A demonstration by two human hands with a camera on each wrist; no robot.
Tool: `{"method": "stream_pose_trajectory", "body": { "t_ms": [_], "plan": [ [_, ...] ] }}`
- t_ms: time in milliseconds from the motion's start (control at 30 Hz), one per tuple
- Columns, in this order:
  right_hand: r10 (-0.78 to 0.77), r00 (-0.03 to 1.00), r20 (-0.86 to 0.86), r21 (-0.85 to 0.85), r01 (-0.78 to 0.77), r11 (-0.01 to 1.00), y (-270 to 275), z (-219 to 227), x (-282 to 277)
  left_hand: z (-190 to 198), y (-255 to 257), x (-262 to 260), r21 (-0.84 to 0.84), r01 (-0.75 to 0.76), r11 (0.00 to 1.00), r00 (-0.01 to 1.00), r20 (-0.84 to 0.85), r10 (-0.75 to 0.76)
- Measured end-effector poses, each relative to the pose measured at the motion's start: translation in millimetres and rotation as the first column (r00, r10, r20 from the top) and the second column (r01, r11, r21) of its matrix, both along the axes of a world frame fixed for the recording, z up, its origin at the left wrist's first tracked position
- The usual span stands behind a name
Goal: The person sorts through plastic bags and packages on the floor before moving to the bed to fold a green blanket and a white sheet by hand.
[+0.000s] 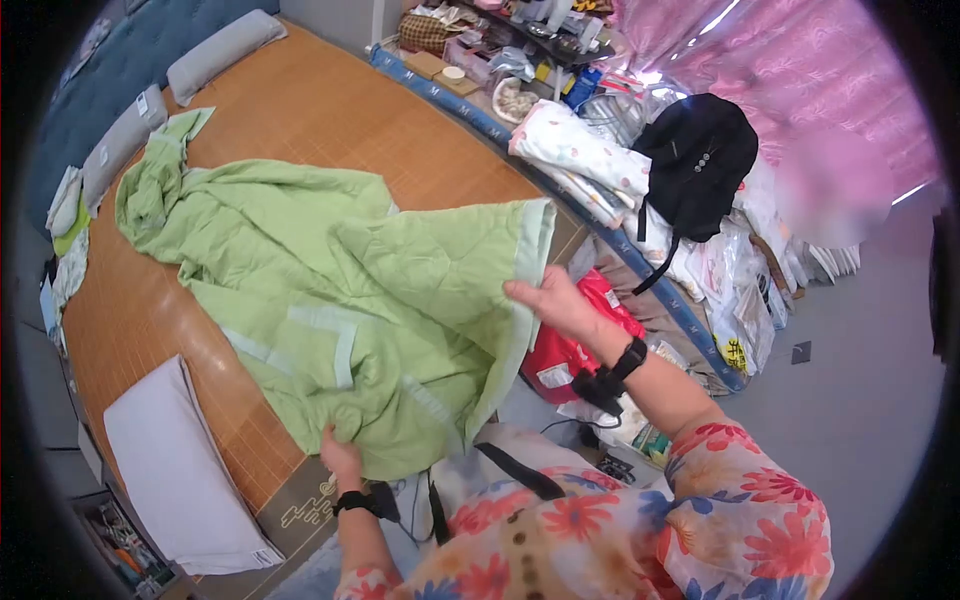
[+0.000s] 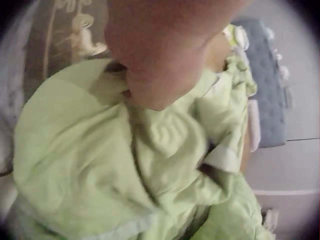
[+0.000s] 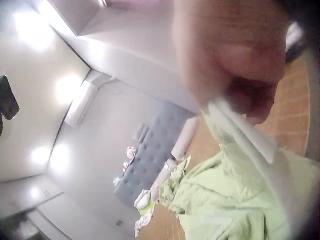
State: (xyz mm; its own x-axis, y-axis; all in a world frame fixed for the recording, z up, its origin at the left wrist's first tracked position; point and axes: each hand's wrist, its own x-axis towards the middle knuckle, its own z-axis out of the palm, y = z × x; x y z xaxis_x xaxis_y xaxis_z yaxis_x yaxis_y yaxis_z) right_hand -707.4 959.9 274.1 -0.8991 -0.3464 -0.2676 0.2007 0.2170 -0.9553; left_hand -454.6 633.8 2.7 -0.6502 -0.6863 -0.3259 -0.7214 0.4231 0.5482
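A person's right hand (image 1: 558, 302) is pinching, and left hand (image 1: 342, 457) gripping, a light-green quilted cloth garment (image 1: 290, 235) lying partly across a brown-matted bed (image 1: 400, 130), apparently straightening it; folds are seemingly calling for outward tugging.

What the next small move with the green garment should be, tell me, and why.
Probably draw the right hand gently away from the left hand to tension the green garment: the right hand pinches its raised pale edge, the left hand grips fabric lower down, and the cloth between them lies in loose folds.
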Motion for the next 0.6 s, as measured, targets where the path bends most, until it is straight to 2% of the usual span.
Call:
{"method": "stream_pose_trajectory", "body": {
  "t_ms": [33,100,133,167,200,233,267,300,333,367,400,433,467,500,533,567,600],
  "plan": [
    [-0.027,0.998,-0.048,0.017,0.028,0.999,14,10,-14,-1,-19,-3,0.009,0.001,1.000,0.999,0.036,-0.001],
    [-0.109,0.979,-0.175,0.016,0.113,0.993,42,38,-45,21,-59,-10,0.280,-0.172,0.945,0.935,-0.256,0.245],
    [-0.164,0.954,-0.252,-0.003,0.168,0.986,56,56,-60,46,-88,-10,0.562,-0.212,0.800,0.713,-0.471,0.520],
    [-0.216,0.939,-0.269,0.030,0.232,0.972,76,72,-79,67,-158,-3,0.441,-0.207,0.873,0.846,-0.368,0.386],
    [-0.264,0.921,-0.287,0.062,0.293,0.954,99,87,-98,156,-139,-10,0.461,-0.215,0.861,0.515,-0.695,0.501],
    [-0.279,0.901,-0.332,0.023,0.303,0.953,124,97,-118,178,-230,21,0.278,-0.045,0.960,0.680,-0.695,0.233],
    [-0.293,0.879,-0.375,-0.017,0.310,0.951,148,105,-133,243,-262,33,0.225,-0.179,0.958,0.668,-0.687,0.286],
    [-0.322,0.866,-0.382,-0.046,0.331,0.943,168,114,-139,307,-273,46,0.194,-0.021,0.981,0.566,-0.806,0.172],
    [-0.352,0.854,-0.383,-0.077,0.350,0.934,180,123,-142,344,-308,68,0.137,-0.252,0.958,0.528,-0.810,0.254],
    [-0.342,0.868,-0.361,-0.105,0.327,0.939,184,131,-139,381,-343,89,0.095,-0.472,0.876,0.475,-0.810,0.344],
    [-0.331,0.881,-0.338,-0.133,0.303,0.944,184,138,-131,411,-353,96,0.217,-0.671,0.709,0.238,-0.843,0.483],
    [-0.309,0.894,-0.325,-0.111,0.289,0.951,183,140,-123,422,-362,107,0.203,-0.679,0.705,0.228,-0.855,0.466],
    [-0.280,0.911,-0.304,-0.167,0.238,0.957,177,139,-114,422,-370,122,-0.121,-0.604,0.788,0.475,-0.848,0.234],
    [-0.250,0.923,-0.293,-0.167,0.208,0.964,171,136,-104,417,-371,135,-0.426,-0.453,0.783,0.685,-0.729,0.000],
    [-0.219,0.934,-0.283,-0.166,0.177,0.970,162,134,-93,411,-321,111,-0.317,-0.438,0.841,0.698,-0.709,0.095],
    [-0.155,0.946,-0.284,-0.141,0.119,0.983,149,136,-79,404,-266,83,-0.239,-0.362,0.901,0.657,-0.751,0.064],
    [-0.093,0.953,-0.287,-0.111,0.063,0.992,133,139,-64,390,-203,49,-0.146,-0.328,0.933,0.619,-0.780,0.096]
  ]
}}
